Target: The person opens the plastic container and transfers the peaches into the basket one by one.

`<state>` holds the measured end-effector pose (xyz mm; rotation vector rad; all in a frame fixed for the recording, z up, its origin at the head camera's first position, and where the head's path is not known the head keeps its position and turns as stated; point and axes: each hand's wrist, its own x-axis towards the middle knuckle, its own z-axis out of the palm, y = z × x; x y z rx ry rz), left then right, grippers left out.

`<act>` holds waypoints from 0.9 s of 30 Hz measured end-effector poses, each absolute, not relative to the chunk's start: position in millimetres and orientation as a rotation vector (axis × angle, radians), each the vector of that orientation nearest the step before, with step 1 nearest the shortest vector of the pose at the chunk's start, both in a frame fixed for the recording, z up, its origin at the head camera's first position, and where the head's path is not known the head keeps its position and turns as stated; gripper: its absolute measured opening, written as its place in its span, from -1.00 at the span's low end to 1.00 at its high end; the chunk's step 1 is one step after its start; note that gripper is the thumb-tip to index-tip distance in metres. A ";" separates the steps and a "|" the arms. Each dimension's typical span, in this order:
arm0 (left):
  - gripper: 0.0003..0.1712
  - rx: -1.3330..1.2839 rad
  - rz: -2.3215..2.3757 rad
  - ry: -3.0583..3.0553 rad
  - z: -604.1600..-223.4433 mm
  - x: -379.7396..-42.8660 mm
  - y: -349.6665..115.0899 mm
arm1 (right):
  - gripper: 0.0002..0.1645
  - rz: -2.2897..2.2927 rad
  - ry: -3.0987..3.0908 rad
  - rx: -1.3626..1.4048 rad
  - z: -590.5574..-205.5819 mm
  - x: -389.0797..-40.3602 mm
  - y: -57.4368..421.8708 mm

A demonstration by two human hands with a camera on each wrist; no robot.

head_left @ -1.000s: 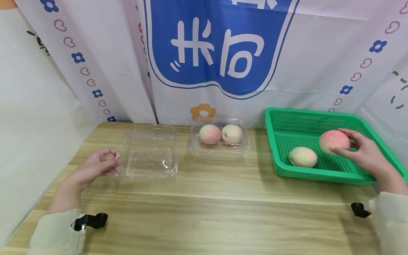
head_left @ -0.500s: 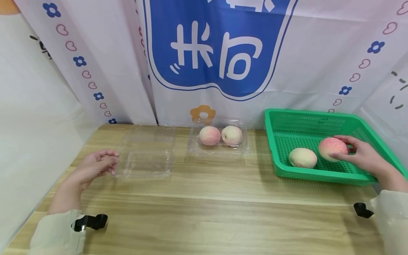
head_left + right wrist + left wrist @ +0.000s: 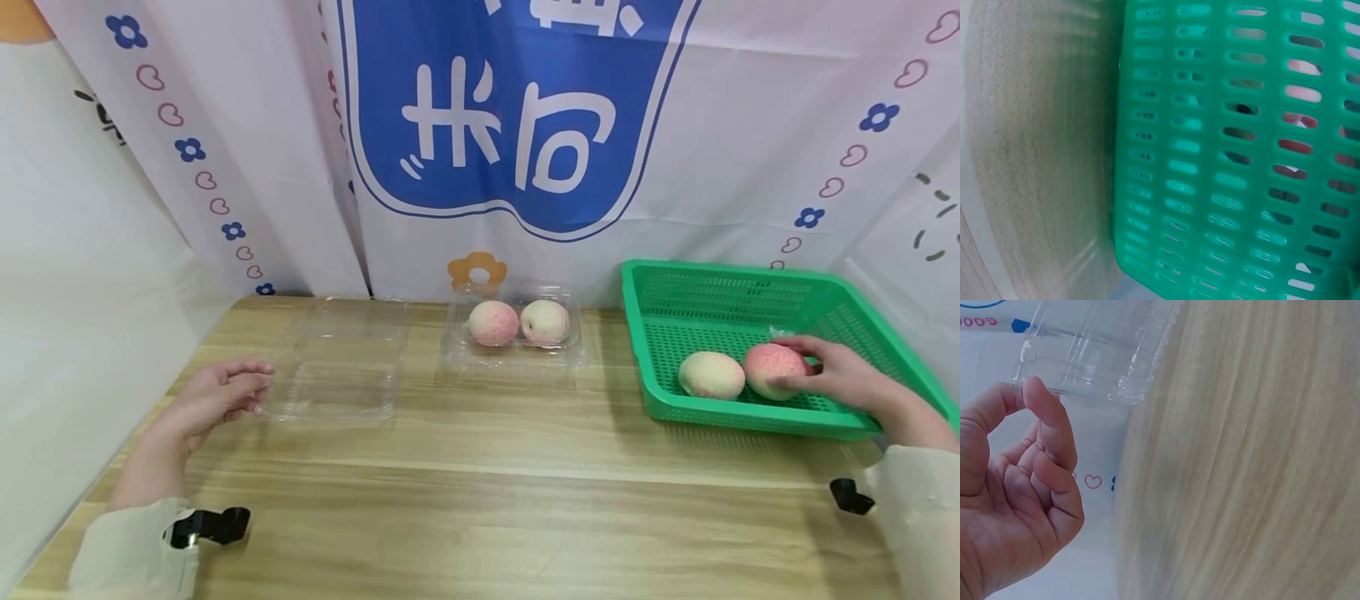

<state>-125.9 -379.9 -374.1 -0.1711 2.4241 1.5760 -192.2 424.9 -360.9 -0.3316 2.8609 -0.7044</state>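
My left hand (image 3: 213,400) pinches the left edge of a clear plastic clamshell box (image 3: 341,414) between thumb and index finger. In the left wrist view the thumb and fingertip meet on the rim of that box (image 3: 1094,353), while the other fingers curl loosely. At the right, my right hand (image 3: 847,375) holds a pink peach (image 3: 774,372) low inside the green basket (image 3: 750,414). A paler peach (image 3: 711,376) lies just left of it. From the right wrist, the basket wall (image 3: 1210,150) hides most of the hand and fruit.
Another clear plastic box (image 3: 513,360) stands at the back middle with two peaches (image 3: 493,323) in it. A patterned white curtain (image 3: 300,167) hangs behind the wooden table (image 3: 480,517).
My right hand has lowered the pink peach beside the paler one in the basket. The clamshell box has shifted slightly left with my left hand.
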 end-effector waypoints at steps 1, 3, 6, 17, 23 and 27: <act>-0.82 -0.179 1.580 2.422 -374.5 -125.9 -380.8 | -0.11 -0.686 2.862 -0.334 -361.2 -192.5 424.8; -0.84 -0.191 1.581 2.420 -375.1 -125.8 -382.5 | -0.12 -0.659 2.856 -0.340 -361.5 -192.8 424.0; -0.88 -0.216 1.580 2.417 -375.8 -126.0 -384.1 | -0.13 -0.625 2.850 -0.340 -361.5 -193.1 423.2; -0.92 -0.229 1.596 2.410 -377.9 -126.2 -387.1 | -0.15 -0.571 2.842 -0.358 -363.0 -195.0 423.2; -0.91 -0.247 1.632 2.383 -378.3 -125.6 -387.6 | -0.15 -0.556 2.848 -0.357 -362.3 -195.4 423.2; -0.86 -0.268 1.651 2.361 -379.5 -125.2 -389.0 | -0.16 -0.547 2.856 -0.364 -362.5 -196.2 424.2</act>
